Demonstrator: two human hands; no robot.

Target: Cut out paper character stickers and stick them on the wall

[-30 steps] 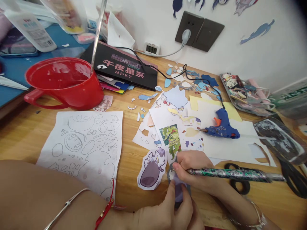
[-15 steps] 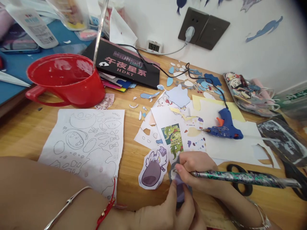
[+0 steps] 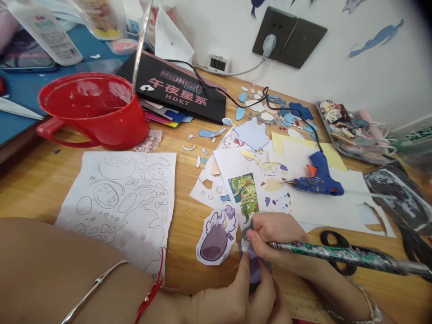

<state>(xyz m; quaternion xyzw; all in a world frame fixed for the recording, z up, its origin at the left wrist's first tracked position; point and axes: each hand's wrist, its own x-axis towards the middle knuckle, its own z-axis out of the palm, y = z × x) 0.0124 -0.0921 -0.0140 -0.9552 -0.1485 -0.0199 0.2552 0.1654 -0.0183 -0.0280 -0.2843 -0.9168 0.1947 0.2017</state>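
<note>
Hands barely shift since earlier; pen tail dips slightly. On the wooden desk, left hand pinches, right hand grips: long green-patterned pen tip meets flat purple paper cut-out between them, near centre.

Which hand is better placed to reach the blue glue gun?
Probably the right hand: it lies nearer the glue gun, though it holds a pen. The left hand holds the purple cutout.

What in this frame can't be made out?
Head view.
The purple cutout: mostly covered by the left hand and right hand.
The pen: tip hidden by the right hand, far end cut by the right edge.
The scissors: partly behind the pen.
The small display: digits too small to read.
</note>
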